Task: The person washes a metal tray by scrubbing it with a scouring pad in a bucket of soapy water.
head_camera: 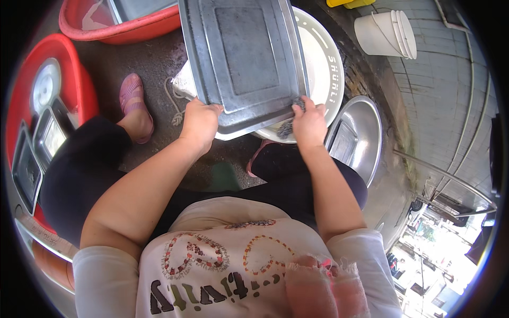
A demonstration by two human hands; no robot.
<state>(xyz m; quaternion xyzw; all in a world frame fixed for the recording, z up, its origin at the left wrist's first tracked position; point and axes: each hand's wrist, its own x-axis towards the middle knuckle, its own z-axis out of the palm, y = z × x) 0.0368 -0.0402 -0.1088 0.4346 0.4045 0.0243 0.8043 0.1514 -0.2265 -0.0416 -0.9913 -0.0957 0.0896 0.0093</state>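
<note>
A large rectangular metal tray (248, 51), its underside facing me, is tilted up over a pale round plastic basin (324, 59). My left hand (200, 124) grips the tray's near left corner, thumb on the metal. At the near right corner my right hand (310, 124) pinches a dark steel-wool scourer (285, 128) against the tray's rim. Part of the scourer hides behind my fingers. The tray covers much of the basin, so what lies under it is hidden.
Left stands a red plastic tub (85, 95) holding metal trays (27, 171) and a round lid (45, 85). Another red tub (131, 31) sits ahead. Right are a stainless-steel basin (368, 131) with a tray inside and a white bucket (379, 33). A knotted rope (177, 118) lies by my foot.
</note>
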